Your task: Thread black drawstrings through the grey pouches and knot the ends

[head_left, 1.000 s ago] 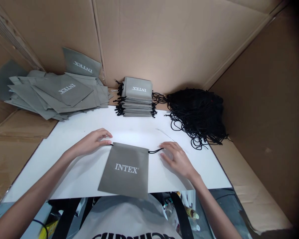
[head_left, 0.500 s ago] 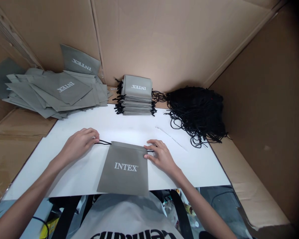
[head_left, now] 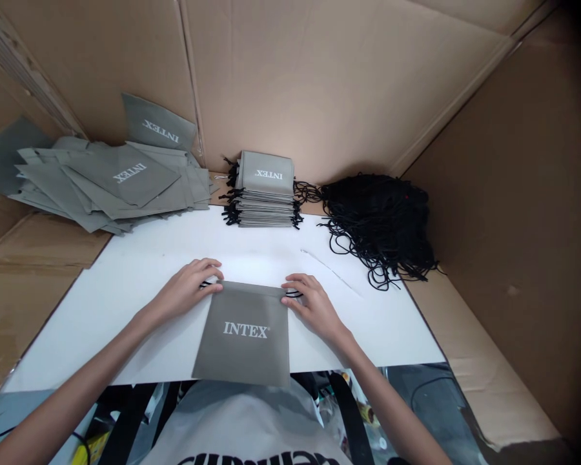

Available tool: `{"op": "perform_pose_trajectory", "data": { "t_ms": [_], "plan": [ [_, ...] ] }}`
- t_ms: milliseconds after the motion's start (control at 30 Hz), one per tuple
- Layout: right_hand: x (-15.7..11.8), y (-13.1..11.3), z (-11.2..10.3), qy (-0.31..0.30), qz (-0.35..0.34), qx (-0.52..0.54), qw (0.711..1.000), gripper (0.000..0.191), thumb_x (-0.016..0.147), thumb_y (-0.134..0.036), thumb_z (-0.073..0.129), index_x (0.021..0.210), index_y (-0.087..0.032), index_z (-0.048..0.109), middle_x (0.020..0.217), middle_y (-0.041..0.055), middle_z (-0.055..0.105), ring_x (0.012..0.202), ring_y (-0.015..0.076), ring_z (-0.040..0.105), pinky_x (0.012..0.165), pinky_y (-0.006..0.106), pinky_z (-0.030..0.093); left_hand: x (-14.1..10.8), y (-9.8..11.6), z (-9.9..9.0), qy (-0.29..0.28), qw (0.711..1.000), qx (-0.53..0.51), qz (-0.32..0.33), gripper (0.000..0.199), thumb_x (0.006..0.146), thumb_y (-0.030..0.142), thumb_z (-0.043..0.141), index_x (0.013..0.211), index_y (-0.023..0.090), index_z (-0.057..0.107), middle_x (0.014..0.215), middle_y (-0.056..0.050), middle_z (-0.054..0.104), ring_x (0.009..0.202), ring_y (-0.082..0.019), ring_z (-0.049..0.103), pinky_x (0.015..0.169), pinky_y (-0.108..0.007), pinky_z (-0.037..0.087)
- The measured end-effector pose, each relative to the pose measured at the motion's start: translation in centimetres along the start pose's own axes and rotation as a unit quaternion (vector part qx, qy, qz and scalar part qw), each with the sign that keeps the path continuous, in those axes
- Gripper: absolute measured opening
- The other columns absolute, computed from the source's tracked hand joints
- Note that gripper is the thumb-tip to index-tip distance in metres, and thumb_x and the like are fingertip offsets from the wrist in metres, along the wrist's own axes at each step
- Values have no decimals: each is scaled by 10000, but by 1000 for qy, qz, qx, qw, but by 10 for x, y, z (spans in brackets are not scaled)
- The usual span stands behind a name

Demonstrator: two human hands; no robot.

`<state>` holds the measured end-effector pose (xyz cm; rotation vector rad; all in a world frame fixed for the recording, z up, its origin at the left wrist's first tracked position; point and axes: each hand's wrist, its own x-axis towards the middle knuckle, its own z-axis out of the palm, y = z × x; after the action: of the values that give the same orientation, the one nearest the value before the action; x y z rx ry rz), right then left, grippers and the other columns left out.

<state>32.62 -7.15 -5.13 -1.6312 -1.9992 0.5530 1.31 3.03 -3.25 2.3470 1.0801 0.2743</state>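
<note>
A grey drawstring bag (head_left: 242,358) printed INTEX lies flat before me, its lower edge reaching past the table's front edge. My left hand (head_left: 186,287) is at its top left corner, thumb and fingertips closed on the edge. At the top right corner, my right hand (head_left: 314,307) grips the bag's edge between thumb and fingers. A short black cord loop (head_left: 294,293) comes out beside the right fingers. More black cord shows under the left hand, partly hidden by the fingers.
Behind on the left is a loose pile of grey bags (head_left: 97,181). A neat stack of corded bags (head_left: 266,194) stands at the back middle, with a heap of black cords (head_left: 382,226) to its right. A thin threading needle (head_left: 329,268) lies on the white table (head_left: 140,352). Cardboard walls (head_left: 348,84) surround it.
My left hand has moved right, from the pulled-out cord to the bag's top left corner. My right hand stays at the right corner, where more cord loop now shows.
</note>
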Motion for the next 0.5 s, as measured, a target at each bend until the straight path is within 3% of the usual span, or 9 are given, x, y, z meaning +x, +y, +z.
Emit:
{"op": "perform_pose_trajectory", "data": {
  "t_ms": [133, 233, 333, 433, 500],
  "plan": [
    [4, -2, 3, -36, -65, 18, 997, 222, 947, -300, 603, 1151, -232, 659, 1197, 84, 655, 1106, 244, 593, 943, 418, 493, 0, 7, 8, 20, 999, -15, 24, 287, 983, 436, 443, 958, 233, 643, 1122, -41, 684, 1004, -238, 626, 856, -359, 466],
    [3, -3, 6, -29, -129, 35, 991, 327, 1003, -269, 492, 1320, -226, 559, 1108, 78, 706, 935, 200, 669, 810, 345, 546, -5, 9, 8, 111, 993, -24, 21, 255, 994, 391, 441, 1007, 223, 632, 988, -23, 717, 847, -198, 668, 763, -309, 487],
    [2, -8, 6, 10, -189, 23, 982, 376, 1020, -227, 421, 1389, -226, 491, 1020, 61, 728, 789, 162, 680, 696, 286, 550, -12, 8, 3, 202, 975, -24, 87, 200, 984, 310, 478, 1050, 203, 634, 996, -50, 716, 881, -187, 675, 779, -280, 508],
    [6, -18, -3, 4, -217, 15, 976, 345, 1016, -197, 410, 1336, -235, 534, 1002, 52, 729, 787, 147, 679, 690, 257, 541, -18, 6, -5, 213, 961, 13, 179, 266, 984, 210, 426, 1115, 226, 657, 1088, -81, 700, 955, -193, 668, 752, -268, 519],
    [10, -25, -12, -15, -216, 6, 976, 321, 1011, -195, 409, 1290, -233, 564, 1007, 54, 730, 783, 148, 684, 685, 251, 538, -24, 9, -9, 186, 966, 26, 176, 295, 981, 230, 421, 1112, 268, 683, 1099, -69, 704, 945, -204, 670, 737, -281, 526]
  ]
}}
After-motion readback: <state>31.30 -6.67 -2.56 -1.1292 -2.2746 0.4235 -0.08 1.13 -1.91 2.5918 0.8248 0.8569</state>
